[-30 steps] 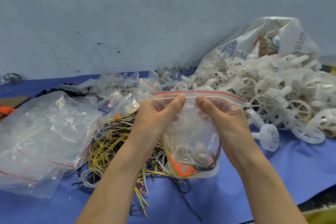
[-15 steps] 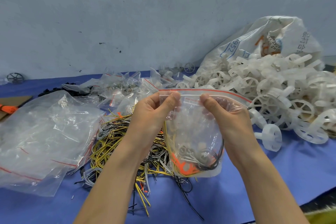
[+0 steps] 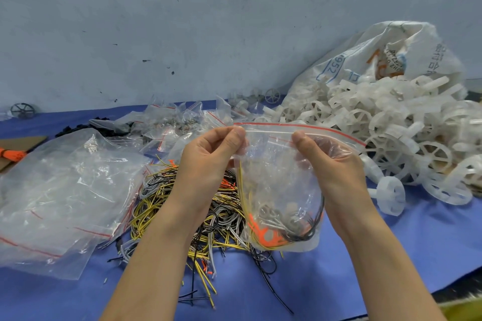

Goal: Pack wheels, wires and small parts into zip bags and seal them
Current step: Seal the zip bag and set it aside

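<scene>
I've got the bag (image 3: 281, 190) up over the wires (image 3: 182, 206); left hand (image 3: 208, 161) and right hand (image 3: 331, 164) each pinch its zip strip. Thin, slippery film, light load sagging low, so I'd grip only the stiffer strip. My right fingers blur behind the plastic; whether the seal's shut, I can't tell.

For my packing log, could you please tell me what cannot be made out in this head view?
- Zip bag: whether its zip strip is pressed closed between the left hand and right hand; too fine to tell.
- Small parts in it: count and type, blurred by crinkled plastic.
- White sack: contents, hidden by its cloth.
- Filled bags behind: contents too small.
</scene>
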`<state>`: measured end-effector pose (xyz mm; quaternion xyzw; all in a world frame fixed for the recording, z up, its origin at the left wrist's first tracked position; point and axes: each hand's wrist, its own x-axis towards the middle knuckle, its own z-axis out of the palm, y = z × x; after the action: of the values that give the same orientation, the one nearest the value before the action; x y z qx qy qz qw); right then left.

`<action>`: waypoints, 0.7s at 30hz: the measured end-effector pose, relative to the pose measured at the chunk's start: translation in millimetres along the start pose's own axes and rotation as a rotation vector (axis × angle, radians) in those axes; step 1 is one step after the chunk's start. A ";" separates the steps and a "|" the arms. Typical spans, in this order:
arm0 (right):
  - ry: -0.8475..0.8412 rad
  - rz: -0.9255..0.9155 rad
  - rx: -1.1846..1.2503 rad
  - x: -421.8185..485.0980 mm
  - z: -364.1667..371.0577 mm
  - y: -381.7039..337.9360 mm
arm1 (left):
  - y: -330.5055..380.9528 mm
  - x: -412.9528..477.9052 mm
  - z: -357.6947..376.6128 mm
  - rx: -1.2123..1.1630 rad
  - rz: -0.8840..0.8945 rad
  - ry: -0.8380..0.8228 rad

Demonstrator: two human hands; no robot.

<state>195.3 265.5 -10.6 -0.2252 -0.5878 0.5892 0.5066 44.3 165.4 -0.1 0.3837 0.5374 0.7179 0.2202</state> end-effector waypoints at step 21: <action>-0.096 -0.127 0.038 -10.4 -5.3 -8.7 | 36.2 -23.5 49.4 0.848 0.417 -0.087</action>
<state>206.8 257.2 -7.1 -0.1491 -0.6131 0.5770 0.5186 101.0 166.3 32.8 0.5694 0.6848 0.4472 -0.0825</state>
